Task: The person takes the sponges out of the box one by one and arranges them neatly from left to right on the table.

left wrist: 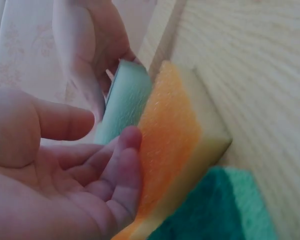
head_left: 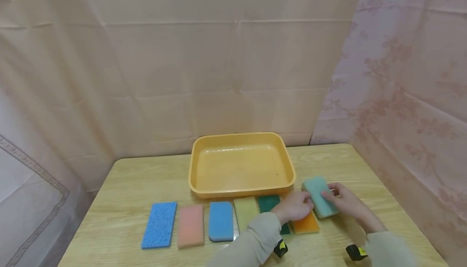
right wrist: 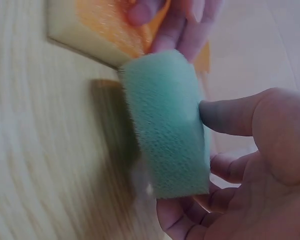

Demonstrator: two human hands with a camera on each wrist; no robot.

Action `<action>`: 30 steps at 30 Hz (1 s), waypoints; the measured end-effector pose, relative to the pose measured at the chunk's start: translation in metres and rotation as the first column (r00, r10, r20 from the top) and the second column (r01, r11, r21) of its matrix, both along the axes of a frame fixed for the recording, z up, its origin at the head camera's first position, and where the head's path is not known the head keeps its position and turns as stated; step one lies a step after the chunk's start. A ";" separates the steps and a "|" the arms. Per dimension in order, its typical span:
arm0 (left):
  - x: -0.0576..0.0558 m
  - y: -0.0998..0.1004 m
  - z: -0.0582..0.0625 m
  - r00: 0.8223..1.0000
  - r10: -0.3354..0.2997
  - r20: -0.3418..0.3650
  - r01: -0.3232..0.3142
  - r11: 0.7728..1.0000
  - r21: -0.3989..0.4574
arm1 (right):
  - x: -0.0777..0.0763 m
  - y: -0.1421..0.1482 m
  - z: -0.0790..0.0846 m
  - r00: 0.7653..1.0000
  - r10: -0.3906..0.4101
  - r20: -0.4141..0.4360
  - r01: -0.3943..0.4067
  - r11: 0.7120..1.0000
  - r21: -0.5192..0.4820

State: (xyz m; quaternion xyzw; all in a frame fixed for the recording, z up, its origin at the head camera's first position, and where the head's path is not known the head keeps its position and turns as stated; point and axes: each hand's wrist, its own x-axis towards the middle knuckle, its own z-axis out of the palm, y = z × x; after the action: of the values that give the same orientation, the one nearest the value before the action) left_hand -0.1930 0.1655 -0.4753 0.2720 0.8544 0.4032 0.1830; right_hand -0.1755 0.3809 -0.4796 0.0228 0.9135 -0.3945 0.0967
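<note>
My right hand (head_left: 348,204) holds a mint-green sponge (head_left: 320,197), thumb on one face and fingers around its far side. In the right wrist view, that sponge (right wrist: 165,125) is tilted, with a shadow on the wood below it. My left hand (head_left: 294,207) is over an orange-topped sponge (head_left: 305,223) and close to the mint one. In the left wrist view its fingers are loosely bent against or just above the orange face (left wrist: 170,120); the thumb stands apart, and I see nothing pinched. A dark green sponge (head_left: 269,203) lies beside it, partly hidden by my left arm.
A yellow tray (head_left: 242,192) stands at the back of the wooden table (head_left: 120,202). Along the front lie a bright blue sponge (head_left: 159,225), a pink sponge (head_left: 191,225), a blue sponge with a dark base (head_left: 221,220) and a pale yellow sponge (head_left: 246,210). Curtains hang behind.
</note>
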 end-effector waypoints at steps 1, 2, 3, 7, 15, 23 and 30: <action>0.001 0.000 0.000 1.000 0.006 0.019 -0.007 1.000 0.005 | 0.000 -0.001 -0.002 1.000 0.006 -0.005 -0.006 1.000 0.006; 0.001 0.000 0.000 0.999 0.010 0.040 -0.011 1.000 0.014 | -0.001 -0.003 -0.003 1.000 0.008 -0.008 -0.008 1.000 0.007; 0.001 0.000 0.000 0.998 0.016 0.067 -0.018 1.000 0.024 | -0.001 -0.004 -0.005 1.000 0.011 -0.010 -0.011 1.000 0.010; 0.003 -0.001 0.000 0.992 0.030 0.123 -0.035 0.998 0.043 | -0.002 -0.006 -0.010 1.000 0.014 0.006 -0.014 1.000 0.014; 0.004 -0.001 -0.005 0.991 0.045 0.126 -0.049 0.998 0.031 | -0.002 -0.007 -0.016 0.999 -0.025 0.031 0.025 1.000 0.000; 0.006 0.000 -0.008 0.989 0.045 0.140 -0.048 0.999 0.019 | -0.003 -0.006 -0.019 0.998 -0.056 0.013 0.055 0.998 0.014; 0.008 0.000 -0.007 0.989 0.057 0.136 -0.056 0.998 -0.014 | -0.003 -0.006 -0.018 0.997 -0.067 0.030 0.067 0.998 0.001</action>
State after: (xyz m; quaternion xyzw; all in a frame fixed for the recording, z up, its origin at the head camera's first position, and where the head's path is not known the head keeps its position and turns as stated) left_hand -0.1848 0.1655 -0.4822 0.2185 0.8492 0.4217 0.2310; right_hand -0.1782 0.3745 -0.4976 0.0593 0.9106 -0.3973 0.0973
